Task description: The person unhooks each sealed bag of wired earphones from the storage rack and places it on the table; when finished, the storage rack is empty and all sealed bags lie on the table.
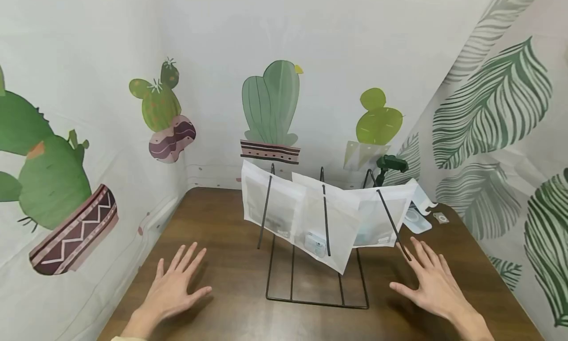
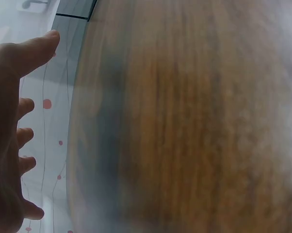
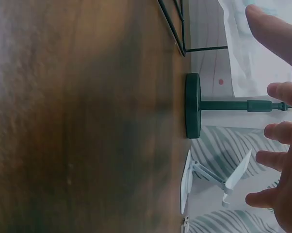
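Observation:
My left hand [image 1: 173, 284] is held over the table's left side, its fingers spread and nothing in them. On the other side, the right hand [image 1: 432, 284] is spread the same way and holds nothing. Between them stands a black wire rack [image 1: 317, 302] with prongs sloping down toward me. Three white translucent bags hang from it: a left bag [image 1: 284, 195], a middle bag [image 1: 346, 232] and a right bag [image 1: 372, 212]. A pale blue camera-like shape shows in the middle one; the other contents are unclear. The right fingertips appear near the rack's right prong; contact cannot be told.
Behind the right bag rises a dark green stand [image 1: 392, 163], whose round base [image 3: 192, 106] shows in the right wrist view. Beside it are a pale folding stand [image 1: 419, 222] and a small flat item [image 1: 441, 217]. Cactus-print cloth [image 1: 213, 109] hangs around the brown table [image 1: 213, 222].

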The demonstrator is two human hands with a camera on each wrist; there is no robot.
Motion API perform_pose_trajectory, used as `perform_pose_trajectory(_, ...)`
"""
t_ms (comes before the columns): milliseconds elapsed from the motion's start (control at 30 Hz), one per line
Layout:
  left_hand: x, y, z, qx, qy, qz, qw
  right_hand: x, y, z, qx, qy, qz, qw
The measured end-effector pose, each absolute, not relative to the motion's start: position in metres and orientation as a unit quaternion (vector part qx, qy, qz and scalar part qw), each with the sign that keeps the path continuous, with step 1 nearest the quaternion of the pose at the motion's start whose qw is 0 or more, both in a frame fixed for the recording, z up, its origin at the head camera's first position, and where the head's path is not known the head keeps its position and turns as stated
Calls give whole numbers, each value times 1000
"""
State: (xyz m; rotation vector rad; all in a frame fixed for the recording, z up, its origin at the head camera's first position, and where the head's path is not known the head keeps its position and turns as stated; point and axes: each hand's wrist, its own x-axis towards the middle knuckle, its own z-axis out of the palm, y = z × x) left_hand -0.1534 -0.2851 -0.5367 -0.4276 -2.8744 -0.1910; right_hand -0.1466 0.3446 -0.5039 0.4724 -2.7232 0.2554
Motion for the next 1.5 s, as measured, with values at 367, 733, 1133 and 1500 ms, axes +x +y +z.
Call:
perform_pose_trajectory(367,-159,-281,-535,-156,-979,-81,108,-142,334,-512,177,-956,134,190)
perform_pose_trajectory(733,-164,-274,-533,-167,-974,-105,114,-144,318,-523,209,-952,157,158)
perform_pose_trajectory(1133,-174,-263,-534,-191,-961,-156,127,-146,302,-531,248,-948,125,158)
perform_pose_trajectory(1500,-190,-254,-533,-198,-953,-196,116,-153,291,-540,258,-948,114,147)
